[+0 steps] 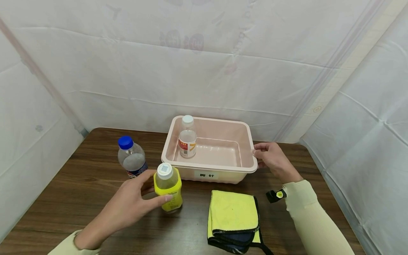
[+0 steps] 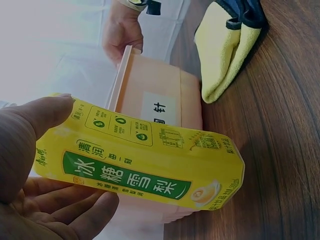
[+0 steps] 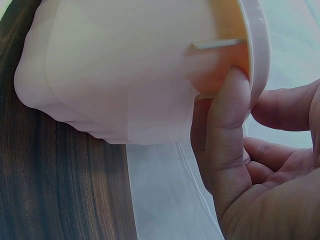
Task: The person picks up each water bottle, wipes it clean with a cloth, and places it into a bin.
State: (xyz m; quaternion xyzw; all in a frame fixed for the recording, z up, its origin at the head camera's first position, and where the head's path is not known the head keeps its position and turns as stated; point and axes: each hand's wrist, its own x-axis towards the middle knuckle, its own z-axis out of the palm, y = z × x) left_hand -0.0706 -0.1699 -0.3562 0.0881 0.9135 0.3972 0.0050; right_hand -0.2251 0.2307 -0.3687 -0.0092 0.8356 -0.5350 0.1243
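My left hand (image 1: 129, 203) grips a yellow-labelled drink bottle (image 1: 172, 193) with a white cap, thumb on the near side and fingers behind. In the left wrist view that drink bottle (image 2: 135, 160) shows a green panel with white characters. With thumb and fingers, my right hand (image 1: 275, 159) pinches the right rim of a pale pink plastic bin (image 1: 220, 167). The right wrist view shows the right hand (image 3: 230, 145) at the lip of the bin (image 3: 115, 65), fingers under it. Inside the bin, at its left, a clear bottle (image 1: 187, 141) with a white cap stands upright.
A clear bottle with a blue cap (image 1: 126, 142) stands left of the bin, partly behind my left hand. A folded yellow cloth (image 1: 234, 212) with black edging lies in front of the bin on the dark wooden table (image 1: 79, 177). White sheeting (image 1: 207, 78) surrounds the table.
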